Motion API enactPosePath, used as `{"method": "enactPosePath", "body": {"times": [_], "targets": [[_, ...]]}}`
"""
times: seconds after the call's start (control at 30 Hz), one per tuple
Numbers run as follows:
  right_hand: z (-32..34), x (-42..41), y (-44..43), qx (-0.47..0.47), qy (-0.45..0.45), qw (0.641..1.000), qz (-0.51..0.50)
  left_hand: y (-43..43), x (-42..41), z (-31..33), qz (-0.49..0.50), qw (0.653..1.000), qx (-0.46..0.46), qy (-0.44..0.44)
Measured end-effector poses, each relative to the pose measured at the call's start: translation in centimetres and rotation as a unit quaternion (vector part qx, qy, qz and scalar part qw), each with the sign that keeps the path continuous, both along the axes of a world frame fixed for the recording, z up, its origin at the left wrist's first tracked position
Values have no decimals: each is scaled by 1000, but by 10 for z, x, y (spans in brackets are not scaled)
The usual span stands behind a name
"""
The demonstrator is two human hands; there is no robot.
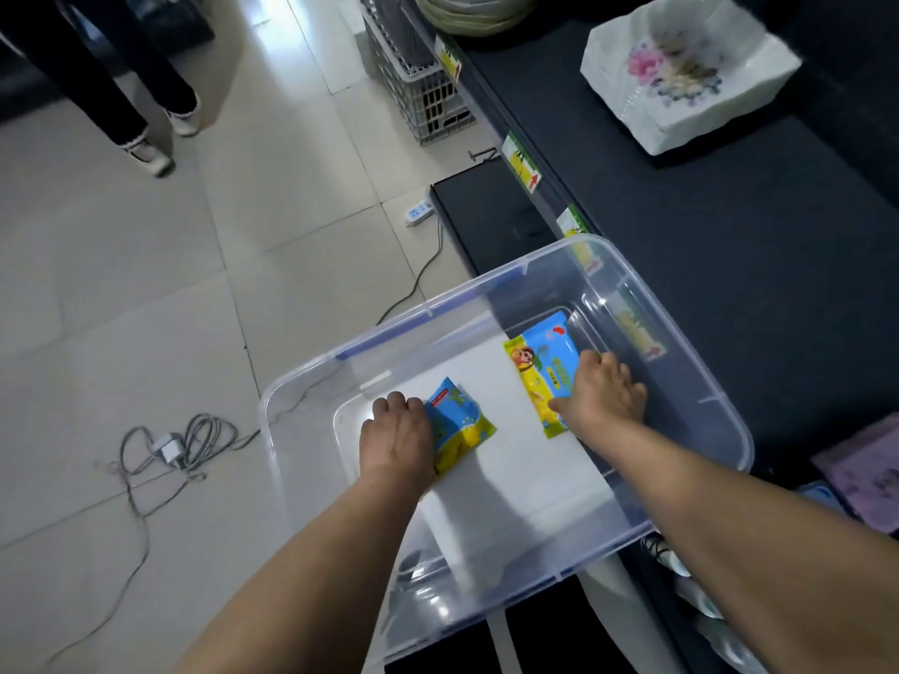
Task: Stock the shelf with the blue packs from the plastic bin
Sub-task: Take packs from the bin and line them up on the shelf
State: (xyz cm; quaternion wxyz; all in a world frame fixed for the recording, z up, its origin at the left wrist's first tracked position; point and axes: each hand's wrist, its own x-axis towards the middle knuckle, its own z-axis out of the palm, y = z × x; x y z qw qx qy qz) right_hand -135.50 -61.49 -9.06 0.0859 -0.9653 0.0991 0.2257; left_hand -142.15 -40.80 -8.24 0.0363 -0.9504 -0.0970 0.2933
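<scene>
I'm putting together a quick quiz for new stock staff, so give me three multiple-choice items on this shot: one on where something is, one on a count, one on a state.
1. Where does the clear plastic bin sit?
A. Against the front edge of the dark shelf
B. Beside the grey crate
C. On top of the white floral pack

2. How many blue packs show inside the bin?
A. None
B. Two
C. Five

3. What are the hands doing?
A. Both hang outside the bin
B. Only one reaches in
C. Each is on its own pack

Answers:
1. A, its far rim overlaps the shelf's label strip.
2. B, one pack lies nearer the left hand, one nearer the right hand.
3. C, each hand's fingers curl over a pack edge on the bin floor.
</scene>
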Motion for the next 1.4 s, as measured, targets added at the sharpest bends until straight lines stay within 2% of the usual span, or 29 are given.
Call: {"method": "enactPosePath", "body": {"times": [0.13, 0.3, 0.47, 0.57, 0.8, 1.0, 1.13, 1.27, 1.4], "targets": [[15, -8, -1, 33, -48, 998, 8, 0, 1, 12, 12, 999, -17, 25], [51, -26, -8, 37, -123, 992, 0, -1, 19, 45, -23, 998, -64, -4], [92, -58, -8, 29, -187, 981, -48, -2, 37, 83, -134, 984, -109, -41], [122, -89, -8, 0, -225, 970, -89, -11, 40, 107, -226, 962, -133, -75], [189, -196, -12, -72, -285, 931, -217, -55, 17, 172, -428, 872, -163, -174], [241, -303, -31, -167, -314, 866, -352, -119, -42, 233, -538, 786, -226, -205], [271, -359, -46, -216, -325, 827, -405, -158, -92, 270, -587, 728, -262, -236], [291, -401, -60, -244, -339, 791, -447, -193, -131, 298, -620, 685, -285, -254], [307, -436, -79, -245, -339, 777, -471, -226, -161, 312, -643, 653, -299, -264]]}}
